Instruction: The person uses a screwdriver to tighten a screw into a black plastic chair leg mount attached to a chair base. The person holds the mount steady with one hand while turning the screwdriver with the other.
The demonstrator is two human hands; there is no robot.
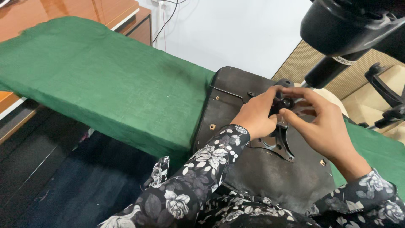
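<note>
Black round knob [285, 103] between both hands

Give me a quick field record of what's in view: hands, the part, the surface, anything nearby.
left hand: gripping a small black knob
right hand: fingertips on the same knob
part: black metal plate fixed to an upturned dark seat base
surface: green cloth over a wooden table
nearby: black chair base at upper right

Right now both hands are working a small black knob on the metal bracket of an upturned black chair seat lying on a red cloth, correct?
Not quite: the cloth is green, not red, as the head view shows. Both the left hand and right hand are at the small black knob on the metal bracket of the upturned black chair seat.
</note>
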